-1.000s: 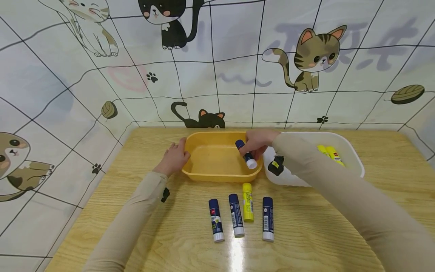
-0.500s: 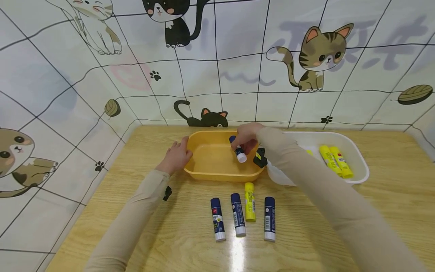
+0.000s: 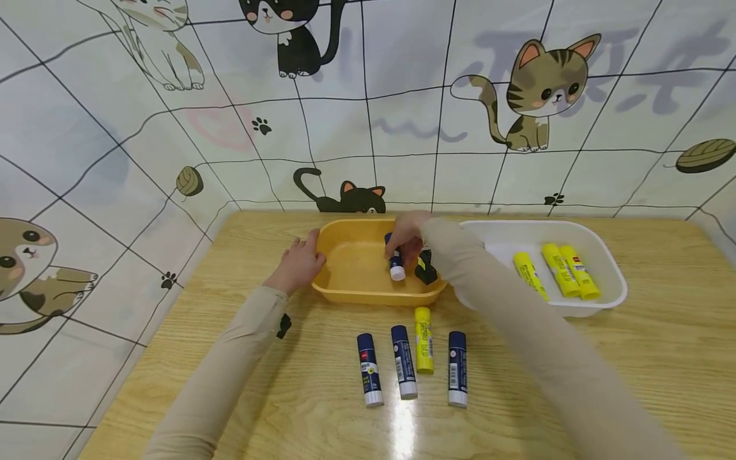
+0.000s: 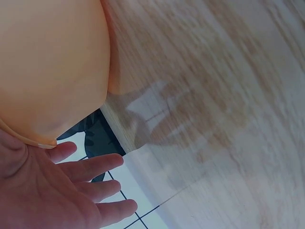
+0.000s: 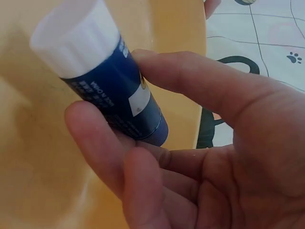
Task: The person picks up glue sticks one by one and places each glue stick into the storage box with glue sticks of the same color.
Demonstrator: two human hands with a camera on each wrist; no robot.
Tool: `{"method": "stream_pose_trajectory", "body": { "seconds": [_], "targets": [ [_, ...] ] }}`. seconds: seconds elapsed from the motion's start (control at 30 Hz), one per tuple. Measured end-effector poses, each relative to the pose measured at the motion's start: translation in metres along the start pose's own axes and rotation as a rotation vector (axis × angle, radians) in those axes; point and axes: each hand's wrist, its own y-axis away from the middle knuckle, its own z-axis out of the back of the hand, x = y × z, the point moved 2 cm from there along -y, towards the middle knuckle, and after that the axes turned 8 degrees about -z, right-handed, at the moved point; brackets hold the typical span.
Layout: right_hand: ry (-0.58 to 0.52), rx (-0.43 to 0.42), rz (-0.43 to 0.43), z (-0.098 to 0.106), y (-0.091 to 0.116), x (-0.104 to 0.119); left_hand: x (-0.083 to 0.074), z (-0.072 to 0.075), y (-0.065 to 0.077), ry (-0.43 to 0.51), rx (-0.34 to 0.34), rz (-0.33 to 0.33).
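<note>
Inside the orange tub [image 3: 356, 298] my right hand [image 3: 406, 235] pinches a blue glue stick [image 3: 395, 263] between thumb and fingers. In the right wrist view the glue stick [image 5: 114, 90] slants, its white end toward the camera and its dark blue end behind the fingers. My left hand [image 3: 296, 265] rests at the tub's left rim. The left wrist view shows its fingers [image 4: 97, 167] loosely extended outside the tub wall [image 4: 57, 71]. In front of the tub lie a yellow glue stick [image 3: 423, 342] and three blue ones, among them a right-hand blue glue stick [image 3: 457, 370].
Right beside the orange tub stands a white tub [image 3: 618, 287], partly behind my right sleeve [image 3: 517, 306]. Three yellow glue sticks lie in it, one of them a yellow stick [image 3: 560, 271]. A cat-patterned backdrop [image 3: 397, 128] rises behind the wooden table [image 3: 661, 358].
My right hand has moved left within the orange tub with the blue glue stick, which now stands more upright in view. More of the white tub shows. The left hand has stayed at the rim.
</note>
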Motion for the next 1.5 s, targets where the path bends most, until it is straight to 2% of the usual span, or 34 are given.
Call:
{"method": "stream_pose_trajectory", "body": {
  "seconds": [0.13,0.43,0.57,0.7,0.8,0.9,1.07,1.33,1.5],
  "targets": [
    [0.025,-0.002,-0.024,-0.003,-0.005,-0.001,0.000,-0.001,0.000,-0.006,-0.006,-0.005],
    [0.048,0.107,-0.083,-0.009,-0.009,-0.004,-0.006,-0.002,-0.001,-0.003,-0.017,-0.023],
    [0.062,0.130,-0.094,-0.009,-0.011,-0.005,-0.009,0.001,0.000,-0.003,-0.021,-0.025],
    [0.039,0.108,-0.087,-0.009,-0.009,-0.007,-0.011,0.002,-0.002,-0.009,-0.025,-0.023],
    [-0.026,0.045,-0.073,-0.007,-0.004,-0.010,-0.011,0.001,-0.002,-0.008,-0.025,-0.025],
    [-0.060,-0.023,-0.029,-0.005,0.004,-0.014,-0.011,0.001,-0.003,-0.011,-0.022,-0.025],
    [0.042,-0.127,0.085,-0.003,0.026,-0.016,-0.010,0.000,-0.003,-0.011,-0.023,-0.027],
    [0.086,-0.211,0.231,-0.007,0.077,-0.028,-0.007,0.000,-0.004,0.015,-0.015,-0.017],
    [0.117,-0.232,0.260,-0.018,0.103,-0.045,-0.004,0.001,-0.003,0.012,-0.004,-0.011]
  ]
}}
